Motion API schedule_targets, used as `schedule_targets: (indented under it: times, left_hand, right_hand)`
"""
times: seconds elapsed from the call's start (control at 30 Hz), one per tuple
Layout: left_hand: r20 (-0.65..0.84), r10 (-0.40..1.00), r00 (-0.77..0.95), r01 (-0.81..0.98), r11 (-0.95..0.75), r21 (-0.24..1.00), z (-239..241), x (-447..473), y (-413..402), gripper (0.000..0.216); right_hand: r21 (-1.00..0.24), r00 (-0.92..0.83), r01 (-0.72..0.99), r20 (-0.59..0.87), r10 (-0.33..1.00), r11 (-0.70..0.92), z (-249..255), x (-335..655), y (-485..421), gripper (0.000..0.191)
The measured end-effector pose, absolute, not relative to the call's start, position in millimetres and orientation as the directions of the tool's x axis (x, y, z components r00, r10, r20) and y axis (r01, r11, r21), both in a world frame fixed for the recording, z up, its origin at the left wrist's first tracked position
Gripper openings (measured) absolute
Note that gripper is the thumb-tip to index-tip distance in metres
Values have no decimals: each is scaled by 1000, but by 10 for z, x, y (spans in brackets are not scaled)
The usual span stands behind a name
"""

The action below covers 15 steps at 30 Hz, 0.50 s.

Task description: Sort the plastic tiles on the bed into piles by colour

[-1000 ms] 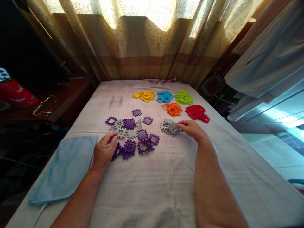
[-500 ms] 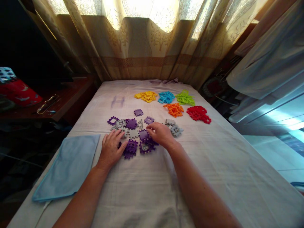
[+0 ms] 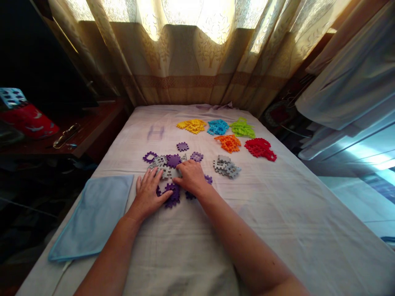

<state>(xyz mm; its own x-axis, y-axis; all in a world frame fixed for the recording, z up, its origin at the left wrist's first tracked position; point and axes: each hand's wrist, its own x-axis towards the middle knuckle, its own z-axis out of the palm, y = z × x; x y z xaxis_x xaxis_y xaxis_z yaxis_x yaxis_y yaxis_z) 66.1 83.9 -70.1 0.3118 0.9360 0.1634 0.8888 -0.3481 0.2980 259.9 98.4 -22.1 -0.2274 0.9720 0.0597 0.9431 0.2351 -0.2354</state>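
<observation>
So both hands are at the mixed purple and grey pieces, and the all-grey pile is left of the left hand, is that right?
Not quite: the all-grey pile is to the right of the right hand, as the head view shows. The left hand and the right are both at the mixed purple and grey pieces, as you said.

The main light comes through the top of the curtain [image 3: 182, 53], where the white glare is so strong that the pattern is partly lost. Below, it is in brown shade. The left side is almost black. The bed sheet [image 3: 277, 213] receives a soft, moderate light, and a bluish glare lies on the pale surface [image 3: 375, 150] at right. Toward the edges the view is stretched and blurred; the small pieces [image 3: 230, 169] look slightly soft.
</observation>
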Motion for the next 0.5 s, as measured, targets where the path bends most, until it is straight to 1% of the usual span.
schedule_targets:
  times: [0.13, 0.27, 0.4, 0.5]
  left_hand:
    - [129, 941, 312, 890, -337, 308, -688, 656, 835, 75]
    - [146, 938, 314, 885, -345, 312, -703, 650, 833, 75]
    - [144, 936, 320, 886, -350, 304, -724, 638, 842, 75]
    - [140, 937, 321, 888, -349, 300, -728, 634, 848, 75]
  right_hand:
    - [-239, -230, 941, 64, 971, 239, -245, 2582, 998, 41]
    - [-242, -248, 934, 92, 964, 264, -297, 2650, 993, 47]
    - [-212, -299, 926, 91, 950, 311, -311, 2704, 1000, 47]
    - [-181, -302, 933, 80, 950, 311, -267, 2730, 1008, 49]
